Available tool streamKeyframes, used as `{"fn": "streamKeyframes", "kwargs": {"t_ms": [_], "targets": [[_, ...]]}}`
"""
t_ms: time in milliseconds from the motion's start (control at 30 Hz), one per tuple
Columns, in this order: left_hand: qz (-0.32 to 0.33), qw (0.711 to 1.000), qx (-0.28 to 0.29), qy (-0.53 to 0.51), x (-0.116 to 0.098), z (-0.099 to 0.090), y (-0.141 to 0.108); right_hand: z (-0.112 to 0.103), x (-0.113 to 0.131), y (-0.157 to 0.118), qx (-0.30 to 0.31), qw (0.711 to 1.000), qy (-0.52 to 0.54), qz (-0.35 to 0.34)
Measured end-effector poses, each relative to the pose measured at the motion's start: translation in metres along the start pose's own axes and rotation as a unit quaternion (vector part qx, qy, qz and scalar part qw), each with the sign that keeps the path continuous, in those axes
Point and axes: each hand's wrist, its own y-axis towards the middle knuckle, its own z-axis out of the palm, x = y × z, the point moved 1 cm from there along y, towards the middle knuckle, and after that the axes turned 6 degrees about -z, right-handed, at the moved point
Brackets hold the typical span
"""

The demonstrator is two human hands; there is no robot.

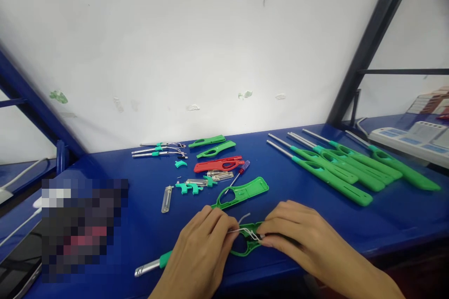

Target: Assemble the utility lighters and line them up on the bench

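Near the front edge of the table lies an open green lighter shell point(245, 248), a half of a long-necked gas lighter. Its metal tube point(147, 267) sticks out to the left past a teal collar point(164, 259). My left hand point(205, 247) is closed over the shell's neck, hiding much of it. Thin white wires point(249, 232) run from under these fingers across the trigger opening. At their right end, my right hand point(298, 233) pinches the wires against the shell; the small part under its fingertips is mostly hidden. Just behind lies another green half shell point(247, 191), hollow side up.
Several assembled green lighters point(336, 180) lie at the right. Behind my hands are a screwdriver point(240, 173), red shells point(215, 164), teal triggers point(189, 188) and a clear fuel tank point(167, 199). Metal tubes with wires point(157, 150) lie near the wall. A phone point(21, 261) is at the left.
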Motion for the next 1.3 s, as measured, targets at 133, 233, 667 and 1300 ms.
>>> {"fn": "streamKeyframes", "kwargs": {"t_ms": [133, 233, 667, 1300], "targets": [[0.008, 1.0, -0.006, -0.016, 0.001, -0.001, 0.001, 0.0, 0.002, 0.001, -0.003, 1.0, -0.013, -0.007], [0.003, 1.0, -0.008, -0.02, 0.002, -0.002, 0.001, -0.001, 0.003, 0.002, -0.008, 1.0, -0.015, -0.006], [-0.071, 0.997, -0.006, 0.042, 0.015, -0.032, -0.022, -0.003, 0.004, 0.004, -0.009, 1.0, 0.017, 0.008], [-0.167, 0.973, 0.084, -0.134, 0.031, -0.039, -0.023, -0.003, 0.004, 0.003, -0.001, 0.999, 0.031, 0.028]]}}
